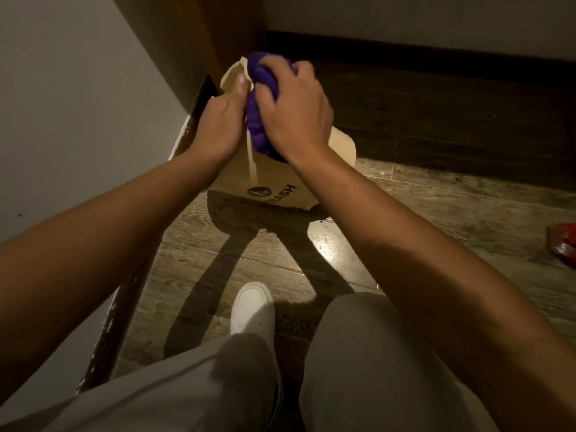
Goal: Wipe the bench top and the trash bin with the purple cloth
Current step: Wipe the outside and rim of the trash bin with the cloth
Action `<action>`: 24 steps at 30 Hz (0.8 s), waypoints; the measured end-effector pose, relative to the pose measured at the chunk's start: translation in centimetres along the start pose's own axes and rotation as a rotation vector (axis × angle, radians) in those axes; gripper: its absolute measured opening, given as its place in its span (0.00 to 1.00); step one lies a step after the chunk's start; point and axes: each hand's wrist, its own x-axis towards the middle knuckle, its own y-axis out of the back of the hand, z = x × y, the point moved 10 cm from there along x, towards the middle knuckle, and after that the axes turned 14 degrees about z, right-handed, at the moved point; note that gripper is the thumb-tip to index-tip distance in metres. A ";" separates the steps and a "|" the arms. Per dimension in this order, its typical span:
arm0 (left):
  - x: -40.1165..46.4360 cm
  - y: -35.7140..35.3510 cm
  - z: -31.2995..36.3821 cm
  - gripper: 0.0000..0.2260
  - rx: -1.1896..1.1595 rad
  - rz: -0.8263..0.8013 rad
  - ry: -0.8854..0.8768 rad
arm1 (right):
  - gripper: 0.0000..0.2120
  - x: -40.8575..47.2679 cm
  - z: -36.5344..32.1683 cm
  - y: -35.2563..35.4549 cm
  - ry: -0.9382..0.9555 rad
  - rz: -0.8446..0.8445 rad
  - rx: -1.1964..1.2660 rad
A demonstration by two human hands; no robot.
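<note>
A beige trash bin (274,182) with "TRASH" printed on its front stands on the floor in a corner by the wall. My right hand (293,110) presses a bunched purple cloth (260,120) against the bin's top. My left hand (218,126) grips the bin's swing lid (232,77) at its left edge, thumb up along the lid. The cloth is partly hidden under my right fingers. No bench top is in view.
A grey wall (78,104) runs along the left with a dark skirting board (115,322). Wood-look floor (436,213) spreads to the right; a red object (564,241) lies at the right edge. My white shoe (252,310) and grey trouser legs are below.
</note>
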 end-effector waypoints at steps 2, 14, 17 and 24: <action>0.3 0.3 0.5 0.24 -0.014 0.070 -0.048 | 0.21 -0.3 -0.2 -0.9 0.007 -0.019 -0.046; 1.6 2.9 -2.5 0.25 0.091 0.150 -0.077 | 0.18 0.7 13.7 -3.6 -0.165 -0.274 -0.261; 1.9 2.5 -1.9 0.26 0.153 0.156 -0.114 | 0.19 -0.3 15.6 -3.4 -0.202 -0.244 -0.273; 2.8 1.7 -1.3 0.25 0.200 0.136 -0.126 | 0.18 -5.2 15.8 -0.4 -0.185 -0.055 -0.241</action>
